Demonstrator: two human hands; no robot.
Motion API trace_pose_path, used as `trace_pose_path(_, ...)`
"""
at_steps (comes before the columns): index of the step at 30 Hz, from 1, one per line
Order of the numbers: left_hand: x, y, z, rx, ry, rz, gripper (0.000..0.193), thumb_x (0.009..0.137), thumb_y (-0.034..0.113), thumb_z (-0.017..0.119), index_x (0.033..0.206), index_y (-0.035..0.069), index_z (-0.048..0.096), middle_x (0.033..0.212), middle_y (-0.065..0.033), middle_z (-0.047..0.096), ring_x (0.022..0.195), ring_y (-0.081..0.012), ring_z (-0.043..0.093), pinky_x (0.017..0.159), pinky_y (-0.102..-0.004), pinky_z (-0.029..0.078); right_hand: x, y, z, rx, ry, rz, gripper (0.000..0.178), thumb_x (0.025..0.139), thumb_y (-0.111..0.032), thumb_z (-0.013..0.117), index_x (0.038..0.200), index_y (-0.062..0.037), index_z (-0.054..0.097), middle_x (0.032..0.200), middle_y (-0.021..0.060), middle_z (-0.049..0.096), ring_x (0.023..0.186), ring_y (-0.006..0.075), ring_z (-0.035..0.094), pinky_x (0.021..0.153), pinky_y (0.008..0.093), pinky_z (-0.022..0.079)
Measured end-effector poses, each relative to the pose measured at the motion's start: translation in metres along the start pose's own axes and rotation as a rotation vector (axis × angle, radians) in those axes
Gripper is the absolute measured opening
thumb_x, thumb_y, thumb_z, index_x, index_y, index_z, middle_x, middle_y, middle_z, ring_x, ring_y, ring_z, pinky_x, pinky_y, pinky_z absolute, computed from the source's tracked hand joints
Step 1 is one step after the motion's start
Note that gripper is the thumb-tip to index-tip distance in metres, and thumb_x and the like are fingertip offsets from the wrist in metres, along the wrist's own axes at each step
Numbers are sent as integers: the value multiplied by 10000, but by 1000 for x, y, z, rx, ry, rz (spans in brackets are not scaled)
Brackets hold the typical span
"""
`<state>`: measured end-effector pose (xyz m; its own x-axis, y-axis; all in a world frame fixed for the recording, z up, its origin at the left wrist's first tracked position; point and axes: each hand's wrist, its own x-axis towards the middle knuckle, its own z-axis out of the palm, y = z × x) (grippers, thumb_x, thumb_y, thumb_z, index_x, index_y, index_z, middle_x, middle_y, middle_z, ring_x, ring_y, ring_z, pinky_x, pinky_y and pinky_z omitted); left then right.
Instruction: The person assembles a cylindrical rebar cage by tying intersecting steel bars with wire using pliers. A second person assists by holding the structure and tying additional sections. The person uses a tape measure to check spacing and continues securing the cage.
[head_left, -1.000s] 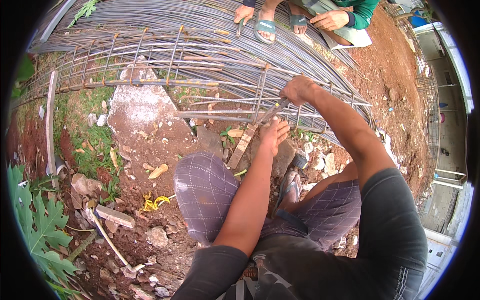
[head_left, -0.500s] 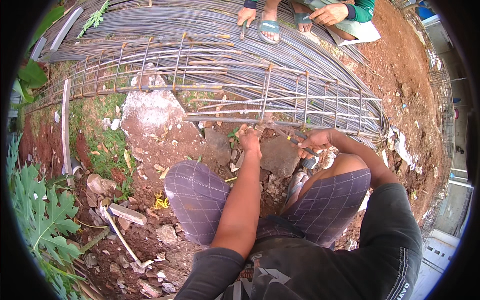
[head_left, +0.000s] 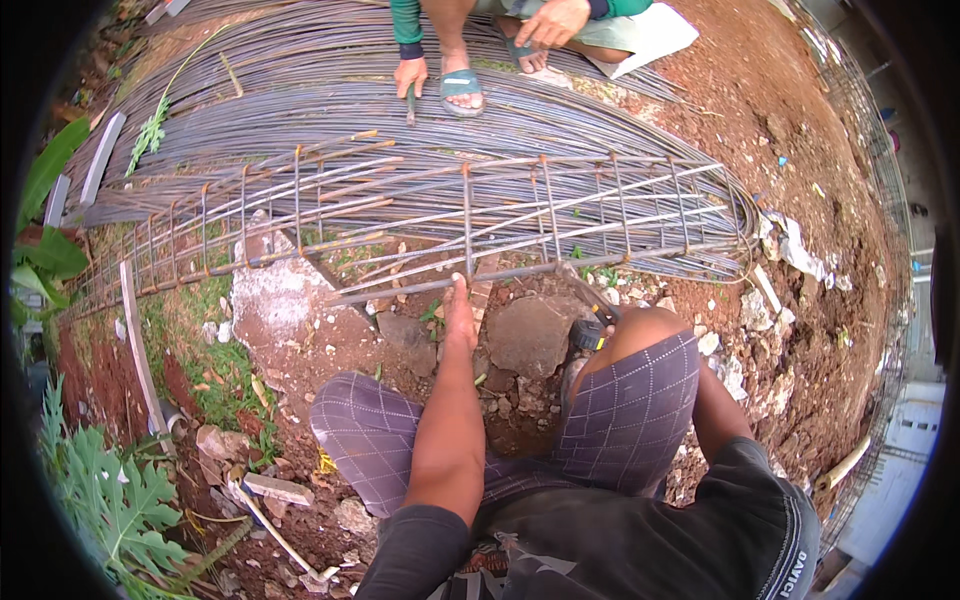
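A long rebar cage [head_left: 551, 210] of steel bars and square stirrups lies across in front of me. My left hand [head_left: 461, 318] is closed at its near lower bar [head_left: 400, 288], beside a stirrup; the fingertips are partly hidden. Pincers [head_left: 594, 300] with dark handles slant from behind my right knee, jaws close to the same bar farther right. My right hand is hidden behind that knee; only the forearm [head_left: 722, 402] shows. A black and yellow object [head_left: 587, 335], resembling a tape measure, sits by the knee.
Loose rebar [head_left: 300, 60] spreads behind the cage. A co-worker in green sleeves squats on it, one hand [head_left: 410, 75] on a tool. Close by lie a broken concrete slab [head_left: 275, 285], a flat stone [head_left: 528, 335], a wooden strip [head_left: 143, 350], rubble and a papaya-like plant [head_left: 110, 500].
The view has shifted, so the cage and co-worker sit farther left. My right hand, seen on the pincers before, is now behind my knee. My left hand has turned more upright at the bar.
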<state>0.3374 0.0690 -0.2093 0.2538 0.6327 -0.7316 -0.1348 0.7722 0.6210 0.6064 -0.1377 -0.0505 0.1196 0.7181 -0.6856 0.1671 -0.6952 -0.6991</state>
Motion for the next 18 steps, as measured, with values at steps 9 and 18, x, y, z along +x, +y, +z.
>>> trace_pose_path(9, -14, 13, 30, -41, -31, 261, 634, 875, 515, 616, 1258, 53, 409, 1158, -59, 522, 1149, -179, 444, 1155, -405, 156, 27, 52, -54, 413, 903, -179, 239, 913, -151, 577, 1112, -47, 496, 869, 12, 531, 736, 100, 483, 642, 270, 415)
trace_pose_path(18, -15, 7, 29, -146, 15, 208, 461, 912, 461, 589, 1203, 125, 466, 1119, 5, 539, 1045, -162, 498, 1132, -433, 191, 121, 88, -92, 1572, 911, -367, 164, 982, -213, 465, 1006, -51, 464, 880, 86, 571, 725, 203, 547, 733, 399, 493)
